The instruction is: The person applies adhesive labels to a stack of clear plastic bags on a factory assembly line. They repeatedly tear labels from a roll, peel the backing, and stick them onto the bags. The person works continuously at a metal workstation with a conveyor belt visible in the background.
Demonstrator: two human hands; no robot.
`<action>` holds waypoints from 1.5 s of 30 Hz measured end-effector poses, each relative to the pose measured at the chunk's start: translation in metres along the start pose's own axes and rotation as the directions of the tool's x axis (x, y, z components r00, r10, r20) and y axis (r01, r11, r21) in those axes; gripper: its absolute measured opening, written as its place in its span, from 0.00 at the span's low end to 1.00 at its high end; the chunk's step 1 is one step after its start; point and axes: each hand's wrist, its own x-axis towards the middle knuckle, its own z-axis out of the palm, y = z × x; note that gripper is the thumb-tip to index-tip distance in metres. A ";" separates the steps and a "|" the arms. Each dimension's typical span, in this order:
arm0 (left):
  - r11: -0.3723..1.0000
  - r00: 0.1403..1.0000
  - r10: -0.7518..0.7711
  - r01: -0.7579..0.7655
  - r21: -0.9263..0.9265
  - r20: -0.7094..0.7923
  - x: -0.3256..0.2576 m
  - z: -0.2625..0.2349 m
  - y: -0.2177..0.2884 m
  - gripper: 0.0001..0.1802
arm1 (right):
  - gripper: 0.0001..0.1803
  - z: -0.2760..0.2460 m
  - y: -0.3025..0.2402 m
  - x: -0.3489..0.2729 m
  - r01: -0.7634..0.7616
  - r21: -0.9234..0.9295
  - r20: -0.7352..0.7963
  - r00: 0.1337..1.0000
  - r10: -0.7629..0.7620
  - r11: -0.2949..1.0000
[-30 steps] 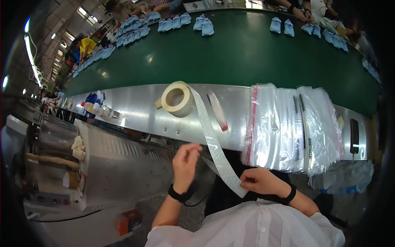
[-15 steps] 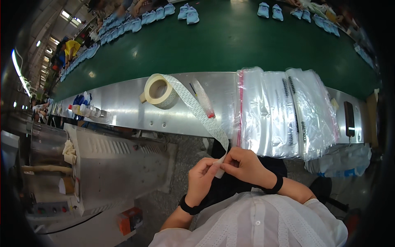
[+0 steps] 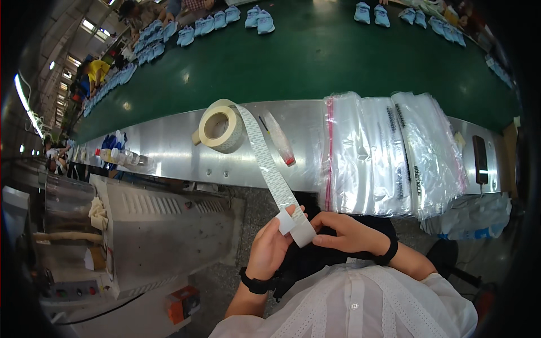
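A roll of sticker strip [image 3: 230, 141] stands on the metal ledge, and its pale printed strip [image 3: 266, 169] runs down toward me. My left hand [image 3: 267, 251] is closed around the strip near its free end, fingertips showing behind it. A small blank white flap [image 3: 287, 222] lies across the strip at my left thumb; whether it is a loose piece or a fold I cannot tell. At the end's right edge, my right hand [image 3: 354, 235] pinches the strip between thumb and forefinger. Black bands circle both wrists.
Clear plastic bags [image 3: 369, 152] are stacked on the ledge, beside a clear red-tipped tool [image 3: 282, 143] and a dark phone-like object [image 3: 480, 160]. Bottles [image 3: 127, 158] stand left. Beyond, light-blue shoes [image 3: 265, 21] line a green surface [image 3: 304, 62], with people working. A grey machine [image 3: 169, 236] stands lower left.
The strip's end, bunched between my fingertips before, is now spread flat and faces up. My hands have moved slightly lower and apart, and the white flap has come into sight.
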 end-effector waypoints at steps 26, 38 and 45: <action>0.886 0.951 0.292 -0.230 0.402 -0.098 -0.021 -0.001 -0.009 0.24 | 0.07 0.022 0.011 0.044 -0.205 0.416 -0.057 0.966 0.250 0.886; 0.857 0.922 0.387 -0.355 0.374 -0.011 0.013 0.030 0.013 0.28 | 0.23 -0.013 -0.003 -0.013 -0.089 -0.866 -0.282 0.900 -0.333 0.493; 0.898 0.986 0.139 -0.165 0.408 0.093 0.073 0.031 0.003 0.27 | 0.13 -0.027 0.039 -0.027 -0.121 -0.864 -0.330 0.870 -0.367 0.488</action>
